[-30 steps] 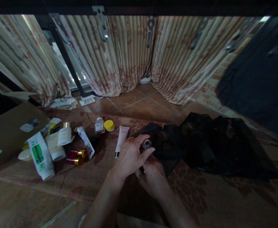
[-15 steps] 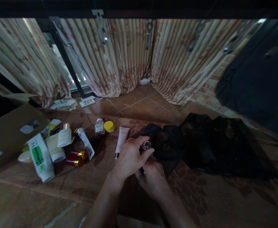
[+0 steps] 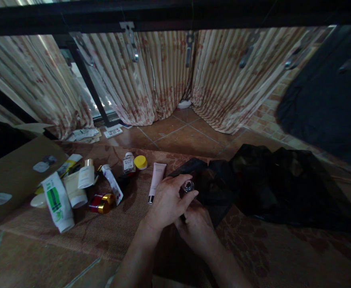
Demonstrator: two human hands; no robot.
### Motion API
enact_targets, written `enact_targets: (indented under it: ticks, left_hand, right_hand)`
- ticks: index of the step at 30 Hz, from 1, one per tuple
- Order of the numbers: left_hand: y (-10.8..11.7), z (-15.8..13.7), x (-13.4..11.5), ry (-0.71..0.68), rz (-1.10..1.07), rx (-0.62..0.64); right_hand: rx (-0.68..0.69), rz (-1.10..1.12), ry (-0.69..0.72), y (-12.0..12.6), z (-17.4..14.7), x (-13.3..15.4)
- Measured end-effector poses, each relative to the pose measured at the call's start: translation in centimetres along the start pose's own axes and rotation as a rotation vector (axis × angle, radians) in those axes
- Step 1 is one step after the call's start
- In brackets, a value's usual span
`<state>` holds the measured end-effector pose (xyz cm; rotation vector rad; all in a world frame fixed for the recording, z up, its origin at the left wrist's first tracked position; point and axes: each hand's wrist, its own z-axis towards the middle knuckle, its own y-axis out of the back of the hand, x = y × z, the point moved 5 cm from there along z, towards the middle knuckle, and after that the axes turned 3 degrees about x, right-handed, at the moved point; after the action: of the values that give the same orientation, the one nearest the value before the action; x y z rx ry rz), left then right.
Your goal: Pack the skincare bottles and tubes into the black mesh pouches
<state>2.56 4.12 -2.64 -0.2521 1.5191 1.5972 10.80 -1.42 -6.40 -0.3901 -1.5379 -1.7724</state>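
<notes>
My left hand (image 3: 170,197) is closed, with thumb and forefinger around the shiny, clear round cap (image 3: 188,185) of a small bottle. Right below it, my right hand (image 3: 196,222) is curled shut around the lower part, which the fingers mostly hide. Beside my left hand lies a pale pink tube (image 3: 158,176) with a silver cap, on a brown patterned mat (image 3: 115,236). Under and beyond the hands spreads a black plastic bag (image 3: 213,188).
Left on the mat are a white-and-green tube (image 3: 58,202), a cream bottle (image 3: 86,175), a red jar with gold lid (image 3: 102,203), a labelled clear bottle (image 3: 128,163) and a yellow lid (image 3: 140,162). A cardboard box (image 3: 22,168) stands far left; more black plastic (image 3: 283,188) lies right.
The whole view has shifted slightly, so everything sits a little lower and further right. Both hands keep the same hold on the bottle.
</notes>
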Motion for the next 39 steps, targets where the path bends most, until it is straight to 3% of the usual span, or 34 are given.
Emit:
enact_targets:
  ticks: [19, 26, 39]
  left_hand:
    - [0.10, 0.00, -0.24, -0.018, 0.052, 0.006]
    - [-0.01, 0.07, -0.27, -0.008, 0.020, 0.032]
    - [0.21, 0.32, -0.19, -0.011, -0.023, -0.037]
  right_hand:
    - [-0.065, 0.004, 0.033, -0.04, -0.13, -0.18]
    - [-0.022, -0.060, 0.037, 0.33, -0.15, 0.04]
    - [0.025, -0.067, 0.041, 0.37, 0.39, 0.20]
